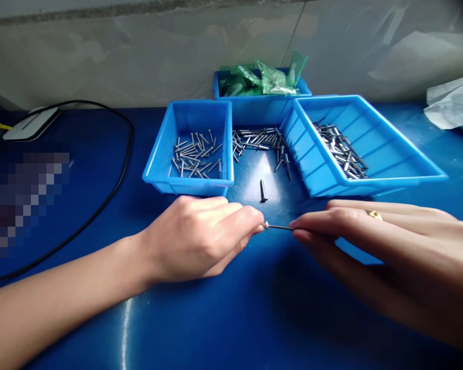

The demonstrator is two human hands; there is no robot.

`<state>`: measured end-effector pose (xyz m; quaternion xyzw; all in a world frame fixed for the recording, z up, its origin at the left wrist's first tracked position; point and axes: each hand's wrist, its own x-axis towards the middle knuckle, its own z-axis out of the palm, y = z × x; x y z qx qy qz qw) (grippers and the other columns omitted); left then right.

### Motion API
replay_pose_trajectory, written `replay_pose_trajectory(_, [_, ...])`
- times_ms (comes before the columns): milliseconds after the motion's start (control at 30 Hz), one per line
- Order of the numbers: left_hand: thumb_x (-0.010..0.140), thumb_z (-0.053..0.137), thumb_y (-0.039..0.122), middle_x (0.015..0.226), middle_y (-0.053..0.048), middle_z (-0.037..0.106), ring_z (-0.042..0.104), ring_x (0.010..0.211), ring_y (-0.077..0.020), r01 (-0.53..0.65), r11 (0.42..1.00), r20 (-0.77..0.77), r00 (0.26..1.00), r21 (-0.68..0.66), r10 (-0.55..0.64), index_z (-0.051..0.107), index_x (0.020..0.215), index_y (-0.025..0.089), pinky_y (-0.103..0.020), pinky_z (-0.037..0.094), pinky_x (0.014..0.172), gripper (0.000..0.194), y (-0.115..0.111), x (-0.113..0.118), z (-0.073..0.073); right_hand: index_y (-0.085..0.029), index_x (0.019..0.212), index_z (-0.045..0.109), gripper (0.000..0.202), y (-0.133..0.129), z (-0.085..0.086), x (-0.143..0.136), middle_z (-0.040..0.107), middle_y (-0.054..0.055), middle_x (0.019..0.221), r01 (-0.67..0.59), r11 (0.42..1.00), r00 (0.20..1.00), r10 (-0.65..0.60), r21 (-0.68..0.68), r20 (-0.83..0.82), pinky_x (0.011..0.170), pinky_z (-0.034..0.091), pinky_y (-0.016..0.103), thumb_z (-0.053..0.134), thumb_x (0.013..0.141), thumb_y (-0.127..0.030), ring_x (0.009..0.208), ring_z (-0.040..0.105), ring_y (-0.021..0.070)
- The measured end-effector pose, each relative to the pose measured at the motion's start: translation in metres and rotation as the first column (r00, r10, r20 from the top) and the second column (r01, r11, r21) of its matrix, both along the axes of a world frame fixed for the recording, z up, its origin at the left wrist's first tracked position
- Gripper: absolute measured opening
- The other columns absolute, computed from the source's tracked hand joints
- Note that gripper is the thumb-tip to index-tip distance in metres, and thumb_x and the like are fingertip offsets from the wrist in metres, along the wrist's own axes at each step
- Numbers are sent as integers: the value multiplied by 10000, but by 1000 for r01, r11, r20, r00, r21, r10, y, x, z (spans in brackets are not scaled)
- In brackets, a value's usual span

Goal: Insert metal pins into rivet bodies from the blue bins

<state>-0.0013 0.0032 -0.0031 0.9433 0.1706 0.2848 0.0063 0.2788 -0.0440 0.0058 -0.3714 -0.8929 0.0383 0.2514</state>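
Observation:
A thin metal pin with a flanged collar, which looks like a blind rivet [280,226], spans the gap between my two hands above the blue table. My left hand [206,234] is closed, its thumb and index finger pinching the collar end. That end is partly hidden by the fingers. On the other side, my right hand [374,241], with a gold ring, pinches the pin's far tip between thumb and forefinger. Just beyond the pin, a dark screw [263,190] lies on the table.
A left blue bin [148,172] and a right blue bin [393,181] hold loose rivets. Between them lies a pile of rivets [260,137]. Behind is a bin with green plastic bags [273,78]. A black cable [129,149] curves along the left; crumpled paper [453,103] lies far right.

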Motion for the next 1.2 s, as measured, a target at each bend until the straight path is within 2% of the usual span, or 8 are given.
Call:
replay_pose_trajectory(100, [1265,485,159,895,-37,849,777,733,-159,-41,999,65,997,-14,42,772,1125,116,-271,619,727,322,-3,0,4,-288,1036,591,249,5,5,-3,704,-45,769,-91,994,995,89,66,38,604,516,295,537,1238,-153,582,664,149])
replay_pose_trajectory(267, [1264,545,199,863,-15,849,762,687,-156,-11,1000,117,993,3,10,771,1205,124,-290,613,721,245,-5,-3,6,-259,962,626,329,8,5,-5,726,-5,751,-144,989,990,144,-33,6,555,472,272,478,1215,-109,566,652,147])
replay_pose_trajectory(400, [1283,466,194,994,-5,905,808,761,-143,52,997,62,997,52,-55,705,1398,118,-292,634,751,276,-4,-4,0,-271,1095,748,122,-1,-6,7,758,39,843,-32,997,999,32,-71,2,647,536,318,699,1171,-353,709,713,222])
replay_pose_trajectory(567, [1249,414,146,904,70,850,754,691,-123,100,993,28,994,60,-102,603,1557,99,-308,592,689,365,-5,-3,-9,-276,1129,780,272,-10,-14,17,753,67,862,17,997,1000,-16,-76,19,688,568,359,726,1145,-542,779,725,265])
replay_pose_trajectory(667, [1229,477,129,934,63,860,773,741,-125,71,996,15,997,62,-72,623,1530,130,-310,601,732,335,-7,-5,-5,-277,1137,777,241,-6,-11,12,761,66,867,12,997,1000,-10,-81,18,690,570,361,730,1148,-512,779,732,267])
replay_pose_trajectory(767, [1219,557,122,925,54,869,784,751,-124,54,997,-11,998,59,-54,694,1426,149,-307,593,724,250,-7,-7,1,-266,1086,736,167,3,-3,3,773,50,849,-49,997,999,50,-61,18,650,553,337,638,1200,-340,713,731,233])
replay_pose_trajectory(867, [1227,587,132,828,46,833,748,673,-132,6,996,-1,1000,87,-6,765,1264,141,-310,567,682,183,-5,-8,5,-263,996,630,287,10,5,-3,755,23,793,-121,993,992,121,-6,36,572,516,311,489,1231,-180,607,701,187])
replay_pose_trajectory(1200, [1244,557,159,908,-12,878,735,673,-153,-17,997,-28,999,73,19,823,1158,133,-298,574,688,281,-2,-7,3,-306,954,524,304,6,12,-7,691,-21,723,-86,996,996,86,21,4,523,486,337,470,1209,-150,516,631,185])
